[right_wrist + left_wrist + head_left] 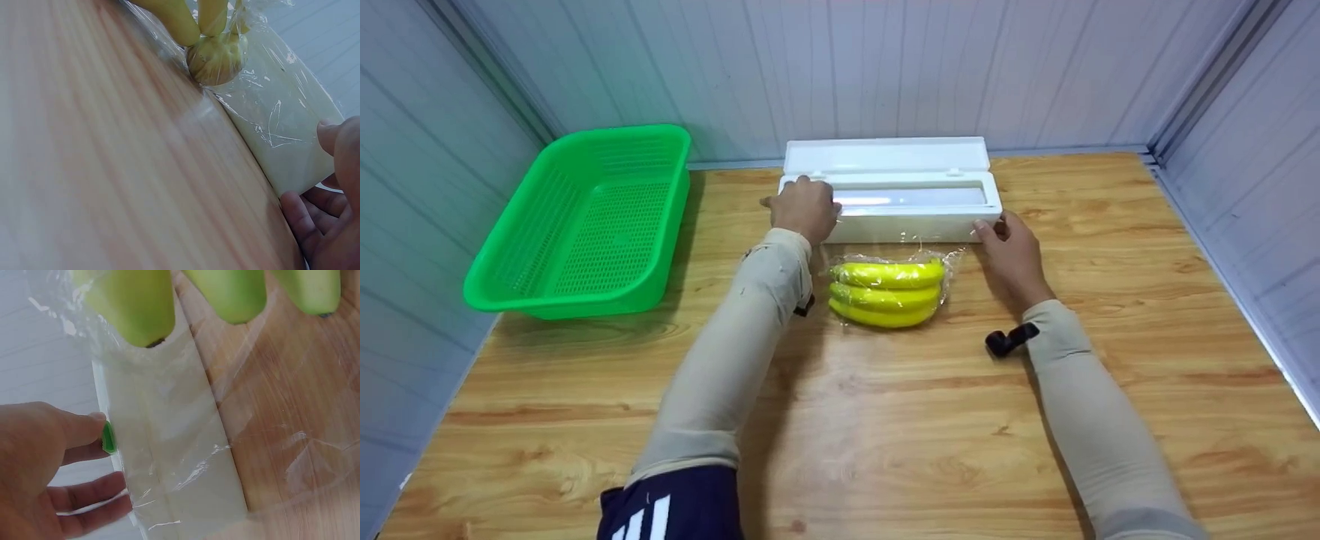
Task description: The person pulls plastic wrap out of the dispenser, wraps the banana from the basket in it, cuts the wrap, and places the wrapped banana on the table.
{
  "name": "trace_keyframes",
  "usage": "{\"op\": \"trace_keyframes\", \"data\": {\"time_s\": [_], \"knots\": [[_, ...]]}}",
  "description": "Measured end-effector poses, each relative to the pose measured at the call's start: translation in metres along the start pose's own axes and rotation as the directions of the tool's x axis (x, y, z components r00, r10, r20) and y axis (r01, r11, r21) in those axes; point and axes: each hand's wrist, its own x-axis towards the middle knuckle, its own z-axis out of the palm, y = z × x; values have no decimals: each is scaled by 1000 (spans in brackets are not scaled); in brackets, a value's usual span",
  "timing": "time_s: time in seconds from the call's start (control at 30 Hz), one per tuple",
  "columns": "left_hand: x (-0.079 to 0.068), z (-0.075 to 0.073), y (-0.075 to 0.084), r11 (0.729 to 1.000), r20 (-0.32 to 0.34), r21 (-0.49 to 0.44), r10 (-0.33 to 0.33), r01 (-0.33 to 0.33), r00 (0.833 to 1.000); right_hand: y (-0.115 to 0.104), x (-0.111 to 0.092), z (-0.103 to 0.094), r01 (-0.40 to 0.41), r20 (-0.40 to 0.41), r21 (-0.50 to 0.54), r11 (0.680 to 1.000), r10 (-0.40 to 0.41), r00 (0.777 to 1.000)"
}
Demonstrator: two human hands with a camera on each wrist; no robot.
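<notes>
A long white cling film dispenser (911, 227) lies before the back wall, its lid (885, 156) tipped back. From its front, clear film (197, 467) runs to a bunch of yellow bananas (885, 296), which lies on the table covered in film. My left hand (804, 208) is at the dispenser's left end; in the left wrist view its thumb and finger pinch a small green slider (108, 437) on the upper edge. My right hand (1018, 255) grips the right end, thumb on the front face and fingers round the corner.
To the left stands a green plastic basket (660, 281) with slotted sides and bottom. Pale panel walls (885, 75) close off the wooden table (885, 450) at the back and on both sides.
</notes>
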Motion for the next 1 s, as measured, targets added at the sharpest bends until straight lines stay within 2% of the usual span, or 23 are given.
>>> {"op": "trace_keyframes", "data": {"time_s": [0.1,0.2,0.27,0.47,0.73,1.0], "knots": [[-1,0,-5,996,19,-87,-35,37,999,0,1,3,3,0,2,1000,-3,1000],[-1,0,-11,981,4,-190,-36,36,999,-1,2,4,-6,0,8,1000,6,1000],[-1,1,-15,976,-8,-218,-27,25,1000,-2,2,5,-19,11,17,1000,18,1000],[-3,6,-21,972,-40,-233,-30,20,999,-1,2,7,10,2,-17,1000,-10,1000],[-4,9,-27,982,-102,-187,-28,8,994,0,2,6,13,0,-18,1000,-13,1000],[-7,12,-29,973,-131,-230,-35,4,991,2,2,3,20,-4,-23,1000,-20,1000]]}}
